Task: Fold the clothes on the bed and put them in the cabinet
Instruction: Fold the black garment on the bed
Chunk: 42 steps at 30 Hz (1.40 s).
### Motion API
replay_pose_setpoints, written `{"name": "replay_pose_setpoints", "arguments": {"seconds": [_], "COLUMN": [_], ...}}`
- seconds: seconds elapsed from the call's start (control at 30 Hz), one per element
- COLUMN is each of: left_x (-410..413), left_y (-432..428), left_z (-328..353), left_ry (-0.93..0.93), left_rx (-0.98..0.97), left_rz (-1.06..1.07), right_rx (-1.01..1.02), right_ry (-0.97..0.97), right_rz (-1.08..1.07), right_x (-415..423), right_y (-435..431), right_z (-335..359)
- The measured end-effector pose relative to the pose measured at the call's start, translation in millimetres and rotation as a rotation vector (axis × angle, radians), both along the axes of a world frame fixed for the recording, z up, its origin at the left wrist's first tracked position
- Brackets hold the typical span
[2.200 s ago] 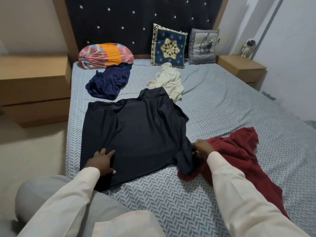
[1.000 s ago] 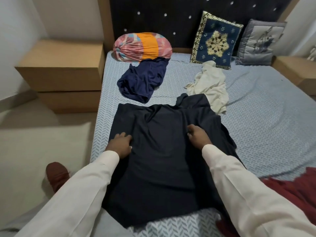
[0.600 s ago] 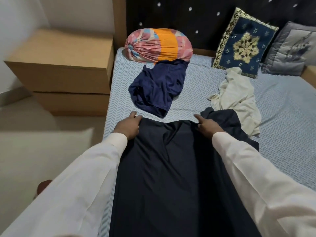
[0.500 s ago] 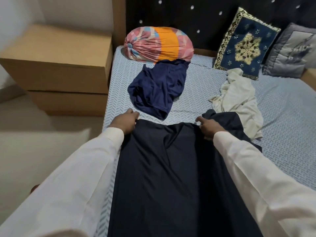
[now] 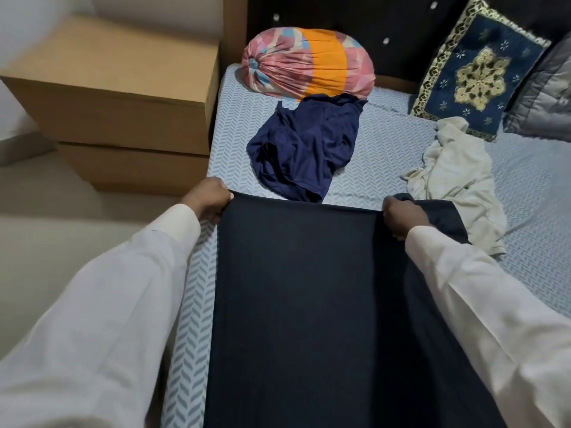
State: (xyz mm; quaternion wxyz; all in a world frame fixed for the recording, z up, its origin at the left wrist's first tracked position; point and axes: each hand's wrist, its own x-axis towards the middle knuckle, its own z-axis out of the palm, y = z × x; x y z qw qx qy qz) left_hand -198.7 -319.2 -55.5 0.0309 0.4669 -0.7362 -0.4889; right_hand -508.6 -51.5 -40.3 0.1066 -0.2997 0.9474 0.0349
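While the dark garment point(image 5: 309, 304) lies on the bed point(image 5: 386, 149), its far edge is pinched at either corner by the left hand point(image 5: 210, 199) and right hand point(image 5: 400, 217), fingers curled.

Wall: on your left, a plain pale wall point(image 5: 173, 10) rises behind the unit.
Floor: a beige floor point(image 5: 61, 242) runs along your left, beside the bed.
Unit: a light-brown wooden unit point(image 5: 123, 97), two tiers stacked, stands just beside the bed's head end.
Bed: ahead of you, the bed point(image 5: 386, 143) has a pale blue herringbone sheet.
Headboard: the dark padded headboard point(image 5: 386, 20) has pale studs and a wooden frame point(image 5: 234, 26).
Light: soft and even, so you get only faint shadows.
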Motion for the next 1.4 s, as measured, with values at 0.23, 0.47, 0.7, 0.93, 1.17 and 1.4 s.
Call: {"name": "replay_pose_setpoints", "arguments": {"seconds": [0.23, 0.47, 0.7, 0.93, 1.17, 1.4], "left_x": [-6.5, 27.9, 112.8, 198.7, 257.0, 285.2], "left_y": [27.8, 70.9, 163.7, 290.2, 368.0, 393.8], "left_z": [-17.1, 1.3, 13.4, 33.3, 33.2, 33.8], "left_ry": [-0.275, -0.289, -0.252, -0.320, -0.386, -0.234], "left_rx": [-0.503, -0.370, -0.092, 0.098, 0.218, 0.290], "left_rz": [0.161, 0.244, 0.151, 0.063, -0.068, -0.026], "right_rx": [0.066, -0.219, -0.625, -0.574, -0.256, -0.062], "right_ry": [0.099, -0.183, -0.213, -0.232, -0.007, 0.138], "right_rz": [0.000, -0.023, 0.150, 0.165, 0.096, 0.189], "right_x": [5.2, 31.2, 180.1, 285.2, 291.6, 296.4], "right_y": [-7.1, 29.3, 133.5, 259.1, 382.6, 427.4], "right_z": [-21.4, -12.4, -40.8, -33.1, -26.8, -29.4]}}
